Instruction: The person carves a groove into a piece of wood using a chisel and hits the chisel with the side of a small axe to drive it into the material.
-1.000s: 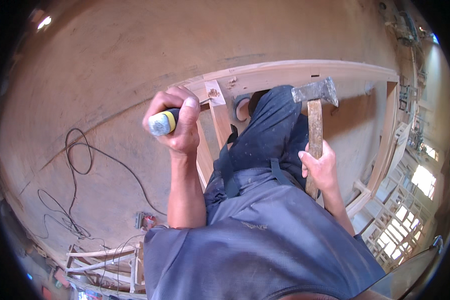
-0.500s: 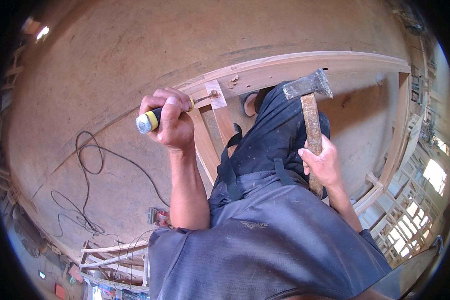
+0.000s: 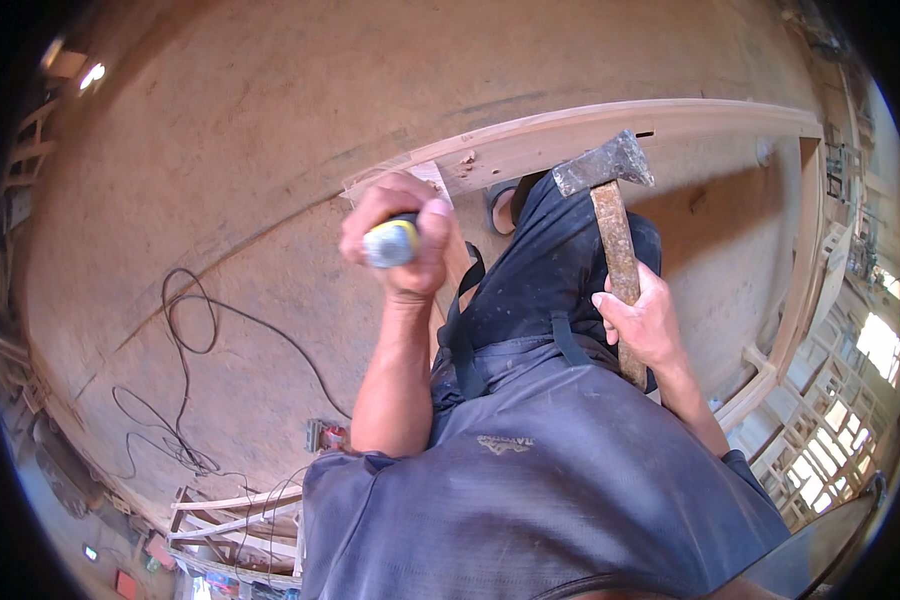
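Note:
My left hand [image 3: 428, 262] is wrapped round the black and yellow handle of a chisel [image 3: 391, 243], its metal-capped butt turned up toward me. The blade is hidden behind the fist. Just beyond lies the pale end of a wooden rail [image 3: 428, 174], partly covered by my hand, against a long wooden beam [image 3: 550, 138]. My right hand [image 3: 646, 318] grips the wooden handle of a hatchet [image 3: 620, 238] low down. The hatchet's grey metal head is raised above my dark-trousered knee, apart from the beam.
A few wood chips [image 3: 467, 157] lie on the beam, which has a small dark slot at its right. A black cable [image 3: 185, 345] loops over the floor beside a red and grey tool [image 3: 326, 436]. Wooden frames [image 3: 240, 520] stand lower left; more stand at far right.
My left hand has swung right and turned the chisel so its butt points up at me; the blade has gone from sight. The hatchet has shifted slightly left.

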Demonstrator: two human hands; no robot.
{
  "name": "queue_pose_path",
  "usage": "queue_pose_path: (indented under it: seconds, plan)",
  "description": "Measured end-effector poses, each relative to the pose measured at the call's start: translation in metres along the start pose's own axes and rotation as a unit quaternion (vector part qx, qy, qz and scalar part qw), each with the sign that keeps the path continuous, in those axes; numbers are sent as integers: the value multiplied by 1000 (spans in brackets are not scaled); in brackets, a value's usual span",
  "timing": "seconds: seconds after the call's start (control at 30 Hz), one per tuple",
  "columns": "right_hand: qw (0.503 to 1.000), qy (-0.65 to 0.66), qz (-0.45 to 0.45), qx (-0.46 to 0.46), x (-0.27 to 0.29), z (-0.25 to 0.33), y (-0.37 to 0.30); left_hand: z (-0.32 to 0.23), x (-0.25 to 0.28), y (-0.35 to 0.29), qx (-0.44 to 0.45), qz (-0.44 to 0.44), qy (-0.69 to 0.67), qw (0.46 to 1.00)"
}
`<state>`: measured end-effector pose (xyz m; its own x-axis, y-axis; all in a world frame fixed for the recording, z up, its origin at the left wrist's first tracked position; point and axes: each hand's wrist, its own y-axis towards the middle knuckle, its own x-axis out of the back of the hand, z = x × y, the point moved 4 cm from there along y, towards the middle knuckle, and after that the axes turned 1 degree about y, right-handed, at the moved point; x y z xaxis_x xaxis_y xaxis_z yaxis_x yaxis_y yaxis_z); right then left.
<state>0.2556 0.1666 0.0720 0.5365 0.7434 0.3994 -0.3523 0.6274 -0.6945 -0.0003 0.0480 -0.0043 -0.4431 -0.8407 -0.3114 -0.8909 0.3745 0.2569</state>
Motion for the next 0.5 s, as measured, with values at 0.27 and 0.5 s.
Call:
queue_pose_path:
  seconds: [0.27,0.5]
  plan:
    - [962,44,-142,229,-1,19,-43,-3,-50,-38,-158,134,101,973]
    - [836,-115,-14,537,-18,47,-53,-3,-42,-22,-132,41,132,981]
